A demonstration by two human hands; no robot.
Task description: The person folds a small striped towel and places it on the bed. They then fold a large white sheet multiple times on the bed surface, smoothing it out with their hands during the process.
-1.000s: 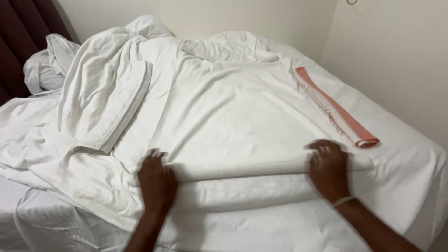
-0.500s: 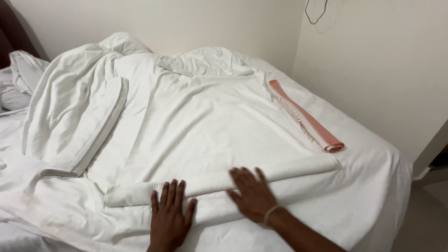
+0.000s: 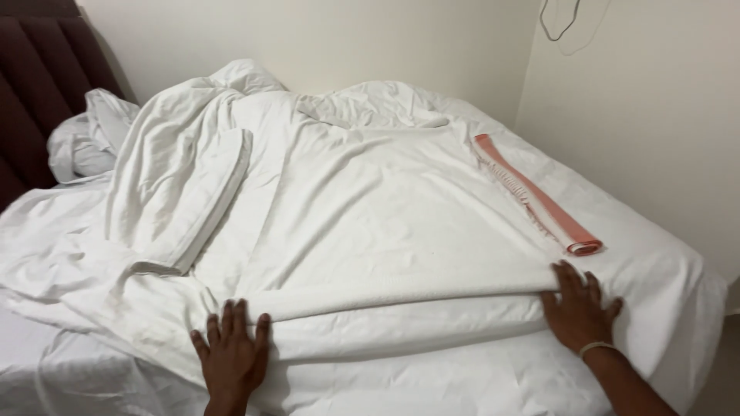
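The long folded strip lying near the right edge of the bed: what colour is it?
Salmon pink strip, plain, against the white sheet; head view shows it.

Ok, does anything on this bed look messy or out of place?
Yes. The white bedding is bunched in a crumpled heap toward the headboard, not spread flat. A pink folded cloth lies slanted near the bed's right edge. Both hands, left and right, press flat on a neat folded sheet edge.

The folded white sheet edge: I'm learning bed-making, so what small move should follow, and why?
Probably slide both palms along the fold to press it flat: the left hand and right hand rest open at its ends, and the middle looks puffy.
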